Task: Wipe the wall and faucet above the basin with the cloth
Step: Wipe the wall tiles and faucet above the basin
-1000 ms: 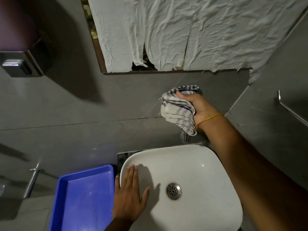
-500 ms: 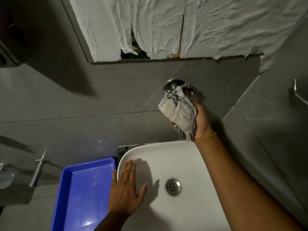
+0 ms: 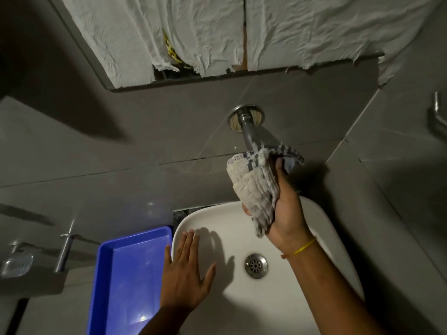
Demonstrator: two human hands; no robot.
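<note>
A metal faucet [image 3: 247, 128] juts out of the grey tiled wall [image 3: 169, 141] from a round flange, above the white basin [image 3: 242, 298]. My right hand [image 3: 287, 213] is shut on a cream cloth with blue stripes [image 3: 256, 187], wrapped around the faucet's outer end, which is hidden under the cloth. My left hand [image 3: 185, 274] lies flat with fingers spread on the basin's left rim, holding nothing. A chrome drain [image 3: 256, 265] sits at the basin's middle.
A blue plastic tray [image 3: 128, 274] stands left of the basin. Crumpled white paper [image 3: 217, 32] covers the mirror above. A soap dish and metal bracket [image 3: 36, 257] are at the far left; a metal rail [image 3: 437, 114] is on the right wall.
My right hand has slid the cloth from the wall flange down along the faucet to its outer end, baring the flange and pipe. My left hand has stayed on the basin rim.
</note>
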